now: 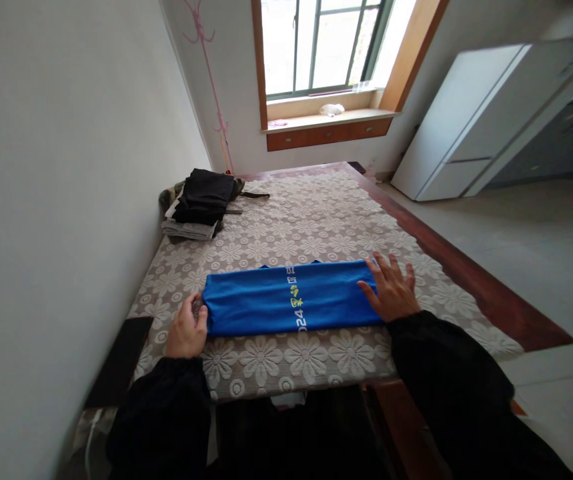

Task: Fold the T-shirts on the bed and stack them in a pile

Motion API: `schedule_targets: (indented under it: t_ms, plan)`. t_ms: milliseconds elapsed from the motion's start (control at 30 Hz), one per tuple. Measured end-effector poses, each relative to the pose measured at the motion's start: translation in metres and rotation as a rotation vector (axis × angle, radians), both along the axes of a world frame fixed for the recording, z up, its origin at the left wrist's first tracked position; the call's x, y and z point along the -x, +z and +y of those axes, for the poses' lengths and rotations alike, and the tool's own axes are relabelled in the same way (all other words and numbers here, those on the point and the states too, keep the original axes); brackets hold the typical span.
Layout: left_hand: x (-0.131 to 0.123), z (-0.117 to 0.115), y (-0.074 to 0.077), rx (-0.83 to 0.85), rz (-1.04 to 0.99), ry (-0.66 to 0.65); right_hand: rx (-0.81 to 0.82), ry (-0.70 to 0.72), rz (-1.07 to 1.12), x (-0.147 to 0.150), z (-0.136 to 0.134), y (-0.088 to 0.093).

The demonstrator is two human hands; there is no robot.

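Observation:
A blue shirt (251, 300), folded into a long flat strip, lies across the near part of the patterned cloth. White and yellow print runs over its middle. My left hand (187, 328) rests at the strip's left end, cupped against the edge, with a gap between thumb and bent fingers. On the right end lies my right hand (392, 287), palm down and fingers spread, partly over the fabric. Both hands touch the shirt without a visible grip. Small blue corners stick out behind its far edge.
The flower-patterned cloth (286, 230) covers a table with a dark red wooden edge (526, 327). Folded dark and grey clothes (201, 200) are piled at the far left by the wall. A black flat panel (121, 360) is near left. A white fridge (471, 127) stands beyond, right.

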State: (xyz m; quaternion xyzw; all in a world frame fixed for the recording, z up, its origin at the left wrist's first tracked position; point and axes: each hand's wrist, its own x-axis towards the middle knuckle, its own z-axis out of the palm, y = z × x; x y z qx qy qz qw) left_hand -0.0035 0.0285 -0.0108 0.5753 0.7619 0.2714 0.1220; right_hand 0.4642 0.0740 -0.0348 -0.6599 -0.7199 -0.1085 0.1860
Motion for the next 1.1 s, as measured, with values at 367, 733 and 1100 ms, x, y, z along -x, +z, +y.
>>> schedule_targets:
  t_ms: [367, 733, 1100]
  plan:
    - [0.01, -0.047, 0.015, 0.172, -0.111, 0.027, 0.153, 0.69, 0.313, 0.178, -0.075, 0.047]
    - [0.016, -0.057, 0.007, 0.018, -0.51, 0.041, 0.355, 0.66, 0.001, 0.326, -0.048, 0.058]
    - [-0.025, -0.07, -0.002, -0.239, -0.799, 0.118, 0.372, 0.667, 0.496, 0.302, -0.011, 0.065]
